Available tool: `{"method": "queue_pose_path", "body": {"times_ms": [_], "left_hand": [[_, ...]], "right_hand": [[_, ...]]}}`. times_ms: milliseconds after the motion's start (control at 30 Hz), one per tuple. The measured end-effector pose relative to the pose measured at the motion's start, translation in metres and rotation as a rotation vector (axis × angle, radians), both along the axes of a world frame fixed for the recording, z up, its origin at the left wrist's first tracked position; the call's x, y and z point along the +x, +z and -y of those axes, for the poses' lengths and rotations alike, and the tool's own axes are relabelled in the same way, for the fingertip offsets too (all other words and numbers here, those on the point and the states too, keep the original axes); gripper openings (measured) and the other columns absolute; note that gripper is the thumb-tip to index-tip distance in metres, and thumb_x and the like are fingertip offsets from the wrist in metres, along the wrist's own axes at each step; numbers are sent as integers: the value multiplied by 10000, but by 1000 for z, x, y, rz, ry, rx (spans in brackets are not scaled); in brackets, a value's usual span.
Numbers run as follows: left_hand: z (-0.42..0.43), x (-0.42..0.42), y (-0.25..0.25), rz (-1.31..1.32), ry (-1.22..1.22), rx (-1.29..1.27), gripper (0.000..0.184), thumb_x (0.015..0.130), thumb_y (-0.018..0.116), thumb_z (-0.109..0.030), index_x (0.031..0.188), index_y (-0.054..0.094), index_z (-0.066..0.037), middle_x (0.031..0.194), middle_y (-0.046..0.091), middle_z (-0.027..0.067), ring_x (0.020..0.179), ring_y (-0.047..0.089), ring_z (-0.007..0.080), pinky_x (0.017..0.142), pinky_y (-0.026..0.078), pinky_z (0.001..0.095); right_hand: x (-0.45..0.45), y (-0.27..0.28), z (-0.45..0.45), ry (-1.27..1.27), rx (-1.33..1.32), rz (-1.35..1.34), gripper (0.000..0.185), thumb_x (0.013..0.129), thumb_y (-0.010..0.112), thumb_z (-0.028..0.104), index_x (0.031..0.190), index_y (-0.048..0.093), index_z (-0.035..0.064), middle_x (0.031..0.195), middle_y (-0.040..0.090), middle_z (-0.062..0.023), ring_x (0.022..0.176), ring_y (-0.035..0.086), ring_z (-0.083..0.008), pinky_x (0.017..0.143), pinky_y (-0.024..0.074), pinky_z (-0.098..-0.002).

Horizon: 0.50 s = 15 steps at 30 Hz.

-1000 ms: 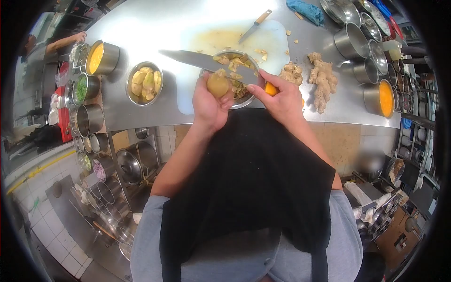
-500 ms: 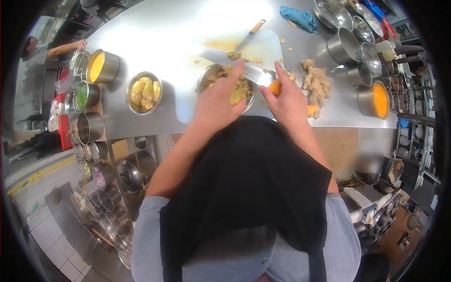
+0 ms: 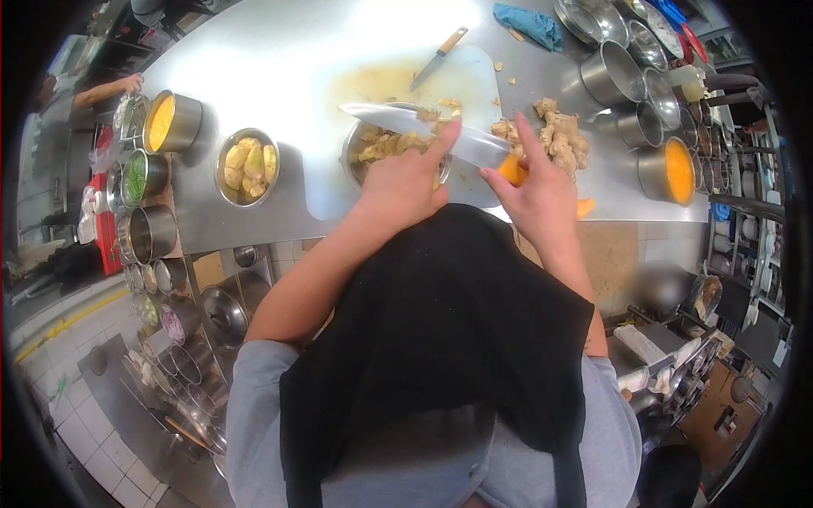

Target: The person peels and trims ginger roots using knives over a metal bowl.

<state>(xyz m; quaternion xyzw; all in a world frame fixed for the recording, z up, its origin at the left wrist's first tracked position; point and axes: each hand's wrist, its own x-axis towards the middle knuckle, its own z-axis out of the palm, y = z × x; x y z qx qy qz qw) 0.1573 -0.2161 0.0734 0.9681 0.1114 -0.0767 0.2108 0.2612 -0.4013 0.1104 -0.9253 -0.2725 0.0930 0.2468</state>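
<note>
My right hand (image 3: 542, 190) is closed around the orange handle (image 3: 511, 169) of a large kitchen knife (image 3: 398, 118), its index finger stretched forward. The broad blade points left, over a steel bowl (image 3: 348, 161) of yellowish peelings and scraps. Above that bowl, my left hand (image 3: 402, 182) has its index finger extended to the blade and its thumb apart; the other fingers are partly hidden. Small scraps cling near the blade's upper edge. Beneath lies a white cutting board (image 3: 326, 190), with a small wooden-handled knife (image 3: 440, 57) at its far side.
Knobbly ginger root (image 3: 563, 140) lies right of the board. To the left stands a steel bowl (image 3: 222, 182) of peeled pieces. Pots with orange-yellow contents (image 3: 188, 127) (image 3: 648, 179) flank the counter. A blue cloth (image 3: 529, 27) lies behind. Another person's arm (image 3: 110, 89) shows far left.
The knife blade has shifted and more of it shows. My left index fingertip has moved along it toward the handle. A yellowish piece near my left thumb is no longer visible.
</note>
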Motion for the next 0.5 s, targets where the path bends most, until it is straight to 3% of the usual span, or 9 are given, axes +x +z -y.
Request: {"method": "queue_pose_path", "body": {"times_ms": [167,267,400,500], "left_hand": [[-20,-3,8,-217,165,-67,899,877,643,-290,1651,190,-224,1059,707,210,933,709,372,848,574,480],[-26,-7,4,-186,178,-55,804,888,622,-290,1619,300,-203,1079,708,214,976,700,372,880,565,474],[-31,-11,-10,-48,214,-79,555,928,591,-309,1461,556,-158,1093,692,210,1038,677,378,927,543,477],[-42,-23,-13,36,315,-149,420,944,600,-318,1312,650,-121,1170,652,208,1101,646,382,962,526,472]], "right_hand": [[4,6,50,-88,-43,30,875,783,873,326,1551,473,197,904,718,-137,867,708,-289,775,549,-410],[3,23,72,-168,-122,-26,822,798,859,330,1521,502,170,896,708,-190,838,700,-351,752,547,-433],[2,26,85,-254,-28,-87,772,825,849,264,1512,524,126,777,614,-70,697,585,-207,672,495,-350],[3,16,85,-276,142,-132,737,843,837,210,1498,530,66,733,519,-4,671,479,-122,628,436,-292]]}}
